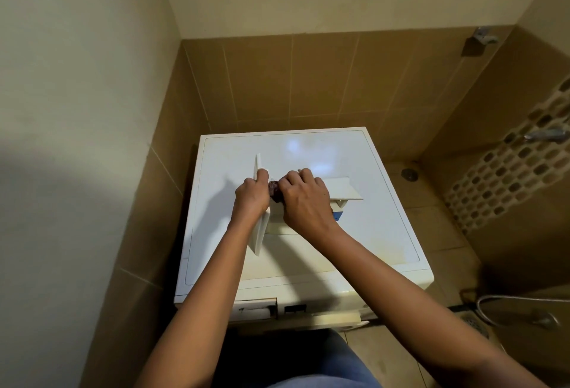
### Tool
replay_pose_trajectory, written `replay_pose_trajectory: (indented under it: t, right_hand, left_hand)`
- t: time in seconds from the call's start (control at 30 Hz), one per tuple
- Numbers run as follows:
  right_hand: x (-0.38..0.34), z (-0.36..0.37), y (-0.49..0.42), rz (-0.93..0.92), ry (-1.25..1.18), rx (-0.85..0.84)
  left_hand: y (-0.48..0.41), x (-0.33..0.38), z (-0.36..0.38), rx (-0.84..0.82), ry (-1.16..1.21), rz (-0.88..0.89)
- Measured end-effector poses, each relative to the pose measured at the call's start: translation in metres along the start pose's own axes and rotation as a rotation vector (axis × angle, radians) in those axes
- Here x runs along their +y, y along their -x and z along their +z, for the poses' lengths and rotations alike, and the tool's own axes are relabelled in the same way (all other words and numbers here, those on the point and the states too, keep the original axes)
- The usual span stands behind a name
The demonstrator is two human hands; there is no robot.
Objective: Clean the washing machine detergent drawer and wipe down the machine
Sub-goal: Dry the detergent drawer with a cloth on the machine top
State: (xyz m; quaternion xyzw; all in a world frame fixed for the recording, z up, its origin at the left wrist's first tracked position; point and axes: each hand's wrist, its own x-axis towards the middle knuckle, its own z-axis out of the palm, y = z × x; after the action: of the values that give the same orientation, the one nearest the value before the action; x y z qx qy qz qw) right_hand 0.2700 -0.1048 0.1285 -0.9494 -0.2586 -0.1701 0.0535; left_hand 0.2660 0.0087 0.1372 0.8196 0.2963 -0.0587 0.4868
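While the left hand (251,199) curls tight round the upright white front panel of the detergent drawer (258,230), thumb and fingers clamped over its top edge, the right hand (305,199) is bunched knuckles-up just beside it; its fingers are curled round a dark reddish wad (275,193), cloth or sponge I cannot tell, and that wad shows only in the narrow gap between the two hands, pressed against the drawer right behind the panel. So both hands are closed and holding, the left on the drawer, the right on the wad; most of the drawer's body is hidden under the right hand; a flat white flap (344,189) sticks out past the right wrist, with a small blue piece (337,215) beneath it. The drawer lies out of its slot, on the white top of the washing machine (364,249), about mid-lid; down at the machine's front left, the open drawer slot (256,309) shows. Beyond that, tan tiled walls close in; a floor drain (409,174) sits right of the machine; a metal hose (493,310) loops low on the right.
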Motion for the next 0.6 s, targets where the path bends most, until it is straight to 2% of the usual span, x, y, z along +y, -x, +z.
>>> replay_pose_trajectory:
  t: [0.23,0.4,0.6]
  right_hand:
    - [0.046,0.006,0.021,0.094,0.042,0.02]
    - [0.077,0.002,0.034,0.166,0.092,0.013]
    - [0.114,-0.003,0.054,0.306,0.145,0.016]
  left_hand:
    - [0.004,0.003,-0.005,-0.011,0.017,-0.02]
    - [0.007,0.002,-0.006,-0.041,-0.049,0.048]
    - [0.006,0.003,-0.005,-0.022,-0.026,0.004]
